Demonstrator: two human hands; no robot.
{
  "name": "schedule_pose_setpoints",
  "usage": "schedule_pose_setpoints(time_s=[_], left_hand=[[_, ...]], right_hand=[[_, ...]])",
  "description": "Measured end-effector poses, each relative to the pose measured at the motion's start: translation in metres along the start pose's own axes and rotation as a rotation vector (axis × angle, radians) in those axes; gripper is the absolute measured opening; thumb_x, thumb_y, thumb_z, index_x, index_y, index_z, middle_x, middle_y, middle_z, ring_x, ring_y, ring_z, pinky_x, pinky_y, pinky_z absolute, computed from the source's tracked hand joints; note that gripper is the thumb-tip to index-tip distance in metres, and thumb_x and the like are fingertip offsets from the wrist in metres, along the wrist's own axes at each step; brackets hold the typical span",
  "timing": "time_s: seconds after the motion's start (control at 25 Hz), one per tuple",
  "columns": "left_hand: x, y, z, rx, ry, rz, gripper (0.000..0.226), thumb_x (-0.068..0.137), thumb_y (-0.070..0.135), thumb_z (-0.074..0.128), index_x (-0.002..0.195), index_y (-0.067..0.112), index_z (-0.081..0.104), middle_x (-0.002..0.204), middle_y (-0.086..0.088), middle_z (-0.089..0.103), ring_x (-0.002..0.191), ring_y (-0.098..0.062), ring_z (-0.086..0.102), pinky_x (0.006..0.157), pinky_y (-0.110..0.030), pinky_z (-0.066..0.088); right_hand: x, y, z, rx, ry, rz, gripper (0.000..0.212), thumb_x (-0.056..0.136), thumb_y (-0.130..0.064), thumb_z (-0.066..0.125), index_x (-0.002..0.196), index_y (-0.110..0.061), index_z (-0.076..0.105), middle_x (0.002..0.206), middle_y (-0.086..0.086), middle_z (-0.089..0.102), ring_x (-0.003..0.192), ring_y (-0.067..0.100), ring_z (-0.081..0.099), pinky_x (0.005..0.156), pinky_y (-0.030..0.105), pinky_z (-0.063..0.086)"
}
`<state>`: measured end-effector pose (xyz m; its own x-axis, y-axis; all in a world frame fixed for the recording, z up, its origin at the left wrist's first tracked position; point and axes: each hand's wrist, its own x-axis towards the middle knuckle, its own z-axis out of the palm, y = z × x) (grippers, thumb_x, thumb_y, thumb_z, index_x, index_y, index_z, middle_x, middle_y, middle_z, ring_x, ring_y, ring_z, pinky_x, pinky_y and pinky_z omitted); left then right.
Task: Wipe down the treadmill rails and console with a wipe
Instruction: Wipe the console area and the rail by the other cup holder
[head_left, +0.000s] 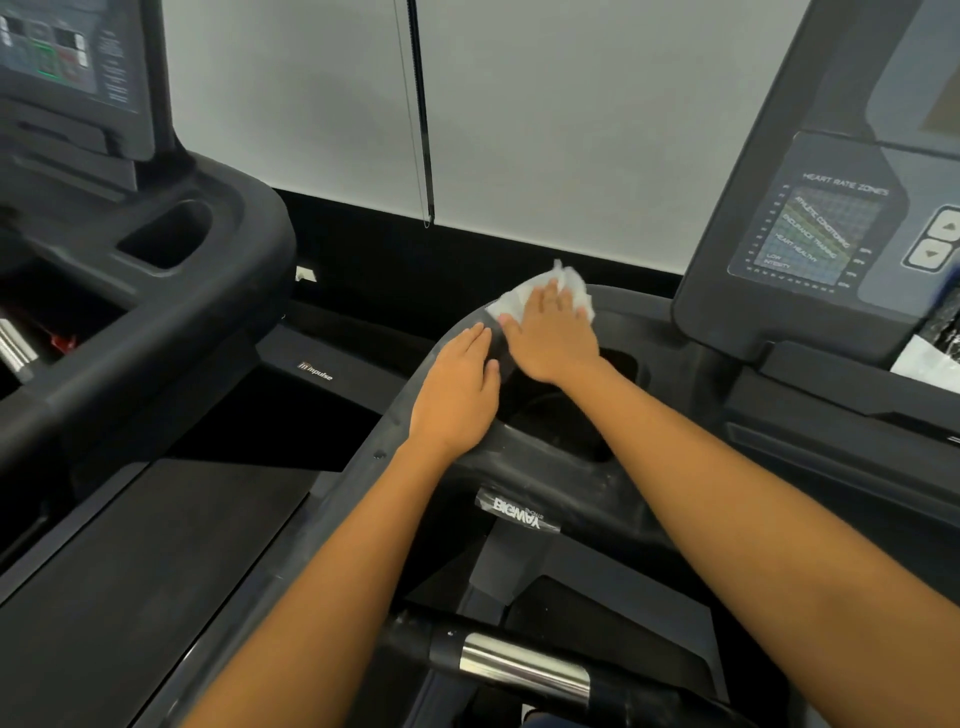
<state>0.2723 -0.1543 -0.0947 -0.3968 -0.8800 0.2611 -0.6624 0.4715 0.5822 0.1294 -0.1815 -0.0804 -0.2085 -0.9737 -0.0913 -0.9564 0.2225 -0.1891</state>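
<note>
Two hands lie on the curved left rail (363, 483) of the treadmill. The right hand (550, 332) presses the white wipe (519, 300) flat on the far bend of this rail, to the left of the console (810, 234). Its fingers are straight and a little spread, not curled around the wipe. The left hand (457, 395) rests just beside it, nearer, with fingers straight and together, holding nothing. The wipe looks thin, light and limp — probably damp, so it should cling to the plastic but crumple easily, as its far edge shows. I judge it is best kept under the flat palm, or pinched at that bunched edge for lifting.
</note>
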Motion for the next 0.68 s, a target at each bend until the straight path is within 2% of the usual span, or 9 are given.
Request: schedule_pose_setpoints(time_s=[0.08, 0.12, 0.16, 0.24, 0.32, 0.4, 0.48, 0.6, 0.68], left_hand=[[-0.001, 0.003, -0.006, -0.145, 0.100, -0.054, 0.031, 0.095, 0.007, 0.041, 0.124, 0.009, 0.053, 0.121, 0.000, 0.055, 0.103, 0.002, 0.048, 0.090, 0.000, 0.030], [-0.002, 0.005, -0.009, -0.176, 0.120, -0.086, 0.030, 0.094, 0.004, 0.040, 0.121, 0.008, 0.053, 0.117, 0.000, 0.055, 0.095, 0.004, 0.044, 0.084, 0.001, 0.031], [-0.002, 0.007, -0.011, -0.180, 0.110, -0.107, 0.031, 0.094, 0.002, 0.039, 0.122, 0.008, 0.052, 0.118, 0.000, 0.054, 0.096, 0.003, 0.042, 0.085, -0.003, 0.032], [-0.005, 0.008, -0.015, -0.129, 0.048, -0.131, 0.035, 0.094, 0.004, 0.039, 0.129, 0.005, 0.047, 0.127, -0.004, 0.051, 0.108, -0.007, 0.043, 0.097, -0.016, 0.035], [-0.014, 0.003, -0.018, 0.002, 0.004, -0.202, 0.044, 0.095, 0.013, 0.043, 0.138, 0.005, 0.038, 0.138, -0.008, 0.044, 0.127, -0.021, 0.041, 0.107, -0.029, 0.033], [-0.026, -0.005, -0.023, 0.153, -0.007, -0.332, 0.053, 0.097, 0.026, 0.046, 0.141, 0.002, 0.033, 0.142, -0.013, 0.041, 0.130, -0.029, 0.039, 0.108, -0.038, 0.033], [-0.034, -0.010, -0.027, 0.269, -0.001, -0.426, 0.049, 0.097, 0.034, 0.042, 0.134, 0.002, 0.039, 0.133, -0.015, 0.048, 0.121, -0.032, 0.046, 0.098, -0.043, 0.038], [-0.034, -0.008, -0.026, 0.365, -0.012, -0.460, 0.038, 0.099, 0.035, 0.034, 0.116, 0.004, 0.049, 0.118, -0.013, 0.056, 0.107, -0.033, 0.053, 0.084, -0.043, 0.041], [-0.035, -0.006, -0.023, 0.369, -0.030, -0.472, 0.040, 0.100, 0.037, 0.030, 0.114, 0.005, 0.050, 0.115, -0.013, 0.057, 0.104, -0.032, 0.055, 0.082, -0.042, 0.041]], right_hand=[[-0.010, -0.004, 0.006, -0.004, 0.004, -0.248, 0.063, 0.103, -0.042, 0.021, 0.153, -0.006, 0.006, 0.161, 0.015, -0.002, 0.148, 0.030, -0.001, 0.120, 0.047, 0.008], [-0.015, 0.004, 0.006, -0.009, 0.008, -0.323, 0.061, 0.104, -0.039, 0.023, 0.153, -0.008, 0.006, 0.161, 0.012, -0.002, 0.149, 0.028, 0.000, 0.119, 0.045, 0.009], [-0.016, 0.015, 0.005, -0.021, 0.026, -0.347, 0.059, 0.104, -0.036, 0.025, 0.154, -0.010, 0.005, 0.161, 0.010, -0.002, 0.149, 0.026, 0.002, 0.119, 0.045, 0.011], [-0.005, 0.036, 0.001, -0.081, 0.059, -0.215, 0.059, 0.103, -0.034, 0.025, 0.153, -0.010, 0.004, 0.161, 0.012, -0.002, 0.148, 0.027, 0.003, 0.118, 0.045, 0.014], [0.012, 0.042, -0.005, -0.084, 0.001, -0.018, 0.061, 0.103, -0.035, 0.022, 0.153, -0.008, 0.003, 0.161, 0.015, -0.006, 0.148, 0.031, -0.002, 0.119, 0.047, 0.009], [0.014, 0.023, -0.003, -0.051, -0.018, 0.003, 0.060, 0.103, -0.036, 0.021, 0.153, -0.008, 0.005, 0.160, 0.016, -0.008, 0.147, 0.034, -0.005, 0.119, 0.050, 0.007], [-0.005, -0.011, 0.010, -0.037, 0.026, -0.165, 0.058, 0.103, -0.035, 0.023, 0.153, -0.010, 0.009, 0.161, 0.015, -0.004, 0.147, 0.035, -0.003, 0.118, 0.052, 0.008], [-0.042, -0.036, 0.022, 0.010, 0.046, -0.491, 0.054, 0.104, -0.035, 0.024, 0.153, -0.014, 0.015, 0.161, 0.012, 0.006, 0.147, 0.031, 0.004, 0.118, 0.048, 0.008], [-0.033, -0.026, 0.020, -0.029, 0.072, -0.568, 0.054, 0.104, -0.037, 0.023, 0.153, -0.016, 0.016, 0.161, 0.010, 0.004, 0.148, 0.028, 0.002, 0.119, 0.046, 0.008]])
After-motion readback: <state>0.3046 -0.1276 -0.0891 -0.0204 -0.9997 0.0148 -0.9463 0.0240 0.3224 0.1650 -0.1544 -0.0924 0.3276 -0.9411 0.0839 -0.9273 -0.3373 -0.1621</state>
